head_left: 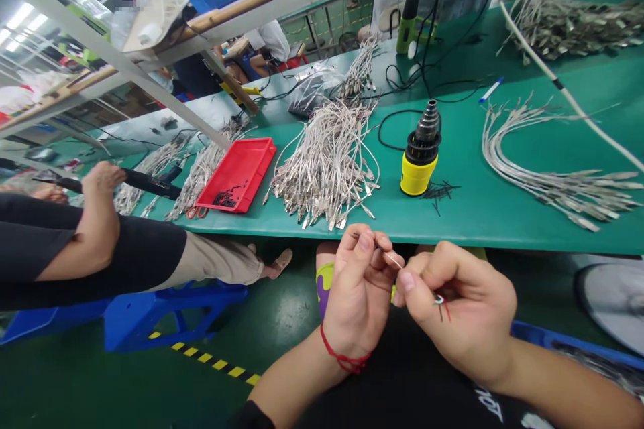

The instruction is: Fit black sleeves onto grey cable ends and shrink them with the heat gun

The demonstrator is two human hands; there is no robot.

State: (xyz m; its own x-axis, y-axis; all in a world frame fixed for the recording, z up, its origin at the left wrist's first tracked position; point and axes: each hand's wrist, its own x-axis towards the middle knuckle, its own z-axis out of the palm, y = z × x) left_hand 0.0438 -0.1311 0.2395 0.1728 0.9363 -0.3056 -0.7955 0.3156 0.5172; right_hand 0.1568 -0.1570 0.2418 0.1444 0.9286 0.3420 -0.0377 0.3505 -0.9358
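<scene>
A long green workbench [477, 214] runs across the view, its near edge just beyond the person's hands, with a blue stool [161, 315] on the floor below. Along the bench lie several batches of silver-sheathed cables with metal terminals: a loose heap [325, 167] near the middle, a neater fanned bundle [553, 174] toward the right end, and another bundle [558, 20] at the far right corner. A red plastic tray [236, 174] left of the heap holds a small pile of black pieces [225, 198], and a yellow-and-black stepped cone fixture [421, 151] stands right of the heap, with black scraps [437, 191] beside it. Toward the far edge lie a blue-capped pen [492, 89] and a green power tool [410, 27]. At the left, a co-worker's hand [103, 177] grips a black-handled tool [151, 182]. As far as the view shows, many cables lie finished-looking in batches, while the tray's pieces and the loose heap remain. Below the near edge, the left hand [359, 295] pinches a thin pale wire [392, 258] between thumb and fingers, and the right hand [457, 308] pinches a tiny metal ring [439, 299] with red and dark strands, held in the air between them; the other fingers curl loosely.
</scene>
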